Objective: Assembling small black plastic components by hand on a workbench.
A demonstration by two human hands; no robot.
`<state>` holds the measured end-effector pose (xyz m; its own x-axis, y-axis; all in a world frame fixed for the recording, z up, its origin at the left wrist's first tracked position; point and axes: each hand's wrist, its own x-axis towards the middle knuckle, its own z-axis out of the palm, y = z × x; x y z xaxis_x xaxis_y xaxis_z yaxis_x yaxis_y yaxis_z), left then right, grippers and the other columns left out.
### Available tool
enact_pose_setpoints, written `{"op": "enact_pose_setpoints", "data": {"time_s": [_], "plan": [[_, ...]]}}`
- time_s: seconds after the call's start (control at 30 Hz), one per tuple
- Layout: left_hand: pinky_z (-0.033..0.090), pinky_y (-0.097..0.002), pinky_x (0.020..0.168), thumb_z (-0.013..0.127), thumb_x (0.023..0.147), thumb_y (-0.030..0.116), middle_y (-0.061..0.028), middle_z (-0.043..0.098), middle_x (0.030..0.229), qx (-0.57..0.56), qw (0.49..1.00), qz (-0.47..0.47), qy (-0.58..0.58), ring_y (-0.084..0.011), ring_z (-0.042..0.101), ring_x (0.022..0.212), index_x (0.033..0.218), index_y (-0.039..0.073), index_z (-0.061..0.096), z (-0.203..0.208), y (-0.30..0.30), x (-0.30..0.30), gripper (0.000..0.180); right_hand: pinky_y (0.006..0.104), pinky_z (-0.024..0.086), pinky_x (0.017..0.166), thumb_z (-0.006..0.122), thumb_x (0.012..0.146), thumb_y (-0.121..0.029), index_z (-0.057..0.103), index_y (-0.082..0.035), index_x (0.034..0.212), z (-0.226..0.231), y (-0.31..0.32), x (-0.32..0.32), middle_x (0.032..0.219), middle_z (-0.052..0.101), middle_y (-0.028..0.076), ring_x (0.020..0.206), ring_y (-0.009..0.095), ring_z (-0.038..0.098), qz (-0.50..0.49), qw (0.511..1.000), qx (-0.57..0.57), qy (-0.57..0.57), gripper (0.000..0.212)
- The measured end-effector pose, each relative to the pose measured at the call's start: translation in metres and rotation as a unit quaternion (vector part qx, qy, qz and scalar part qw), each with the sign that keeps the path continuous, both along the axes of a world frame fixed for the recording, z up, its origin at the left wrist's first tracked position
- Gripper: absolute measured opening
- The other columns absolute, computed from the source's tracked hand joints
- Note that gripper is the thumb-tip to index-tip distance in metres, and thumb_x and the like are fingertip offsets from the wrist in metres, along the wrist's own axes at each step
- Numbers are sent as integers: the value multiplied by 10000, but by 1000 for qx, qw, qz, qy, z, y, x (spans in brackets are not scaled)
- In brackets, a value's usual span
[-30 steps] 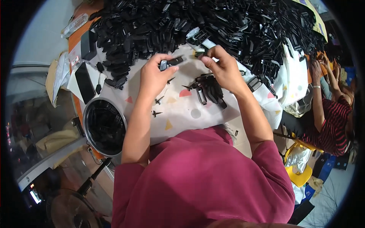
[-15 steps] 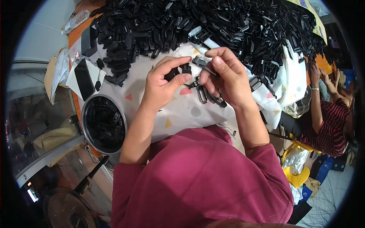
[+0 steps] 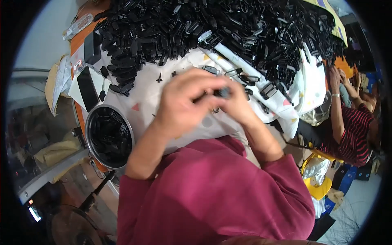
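My left hand (image 3: 177, 104), smeared by motion, and my right hand (image 3: 239, 107) meet over the cloth-covered table. Between their fingertips is a small black plastic part (image 3: 222, 92). The fingers of both hands are closed around it and hide most of its shape. Just beyond my right hand lie loose black plastic parts (image 3: 249, 79), some like open frames. Past both hands spreads a large heap of black plastic parts (image 3: 163, 28).
A round metal bowl (image 3: 131, 143) of black parts stands at the left. Near it lie a dark phone (image 3: 87, 90) and a black box (image 3: 92, 47). A plastic bottle (image 3: 78, 26) is at the far left. At the right, a person in a striped shirt (image 3: 351, 132) sits beside the table.
My hands were apart, the left near a black part and the right holding a dark flat piece. They have come together, the left moving right. The view has shifted slightly.
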<state>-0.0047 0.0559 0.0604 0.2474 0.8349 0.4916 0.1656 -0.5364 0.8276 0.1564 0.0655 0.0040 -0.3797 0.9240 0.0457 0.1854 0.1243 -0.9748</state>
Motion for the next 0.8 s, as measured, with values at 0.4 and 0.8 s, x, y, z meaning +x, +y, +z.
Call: {"op": "enact_pose_setpoints", "data": {"time_s": [0.4, 0.8], "plan": [[449, -254, 585, 733, 655, 41, -69, 601, 824, 1, 999, 51, 4, -155, 569, 696, 918, 28, 633, -20, -1, -12, 281, 183, 227, 370, 560, 869, -171, 495, -51, 861, 46, -1, 8, 609, 448, -10, 427, 35, 317, -14, 931, -260, 257, 136], [415, -173, 606, 682, 769, 87, 1, 605, 841, -315, 885, 35, -342, -44, 497, 674, 1033, 21, 603, -51, -20, 6, 284, 182, 296, 417, 539, 887, -141, 460, -37, 835, 34, -12, -13, 621, 457, -9, 476, 44, 381, -37, 971, -121, 203, 140]]}}
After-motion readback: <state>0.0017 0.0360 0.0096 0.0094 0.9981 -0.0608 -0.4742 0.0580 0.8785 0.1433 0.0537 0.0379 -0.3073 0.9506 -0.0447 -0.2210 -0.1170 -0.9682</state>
